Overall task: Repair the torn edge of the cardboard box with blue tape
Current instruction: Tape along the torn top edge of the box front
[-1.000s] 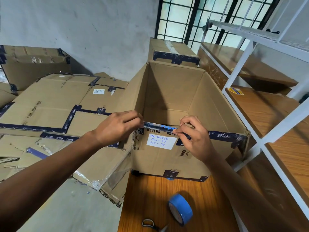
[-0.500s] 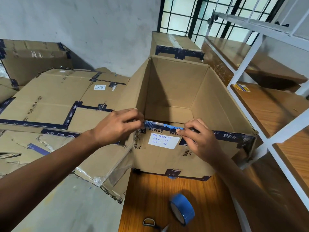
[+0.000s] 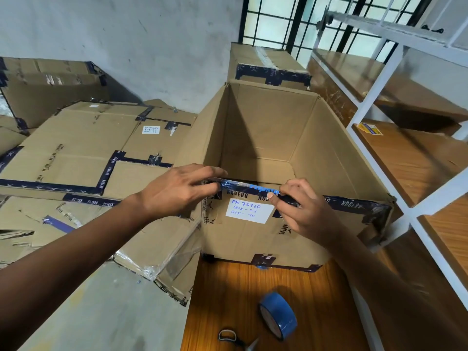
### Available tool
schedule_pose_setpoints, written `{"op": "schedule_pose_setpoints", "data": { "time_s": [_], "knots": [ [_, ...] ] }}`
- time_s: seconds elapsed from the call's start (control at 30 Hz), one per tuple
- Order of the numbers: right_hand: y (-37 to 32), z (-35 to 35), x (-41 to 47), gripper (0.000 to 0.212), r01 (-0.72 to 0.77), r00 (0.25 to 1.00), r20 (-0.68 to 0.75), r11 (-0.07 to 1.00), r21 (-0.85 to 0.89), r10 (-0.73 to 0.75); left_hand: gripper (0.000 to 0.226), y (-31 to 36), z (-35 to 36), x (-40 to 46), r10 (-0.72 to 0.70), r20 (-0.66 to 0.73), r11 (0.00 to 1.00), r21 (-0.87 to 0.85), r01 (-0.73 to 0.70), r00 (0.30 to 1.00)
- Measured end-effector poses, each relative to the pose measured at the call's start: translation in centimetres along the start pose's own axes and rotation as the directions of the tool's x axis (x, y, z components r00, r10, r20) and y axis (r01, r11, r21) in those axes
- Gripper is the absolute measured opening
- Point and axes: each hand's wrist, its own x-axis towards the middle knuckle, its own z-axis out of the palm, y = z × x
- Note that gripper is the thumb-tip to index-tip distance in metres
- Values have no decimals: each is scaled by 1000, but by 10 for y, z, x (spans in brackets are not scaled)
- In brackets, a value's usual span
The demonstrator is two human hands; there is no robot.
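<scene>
- Where the near top edge of the open cardboard box (image 3: 266,138) runs between the two hands, a strip of blue tape (image 3: 247,186) is laid along it.
- The left end of the strip is pinched at the box's near left corner by the left hand (image 3: 177,190), with fingers and thumb curled over the rim.
- The right end of the strip is pressed and pinched against the rim by the thumb and curled fingers of the right hand (image 3: 305,211), just right of the white label (image 3: 249,211).
- The label, handwritten in blue, is stuck on the box's near outer wall, directly below the taped edge.
- The box is stood upright on the wooden table (image 3: 222,287), with its top open.
- The blue tape roll (image 3: 278,316) is stood on its edge on the table in front of the box, well apart from both hands.
- Scissors (image 3: 235,338) are seen just left of the roll, partly cut off by the lower frame edge.
- Flattened cardboard boxes (image 3: 76,148) with dark printed tape are piled to the left of the open box.
- A white metal shelf rack (image 3: 374,102) with wooden boards is seen to the right.
</scene>
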Motion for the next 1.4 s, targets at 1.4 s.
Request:
{"op": "schedule_pose_setpoints", "data": {
  "time_s": [1.4],
  "knots": [
    [-44,5,37,27,-573,816,-55,818,54,575,38,-3,9,16,-373,-14,900,-249,358,928]
  ]
}}
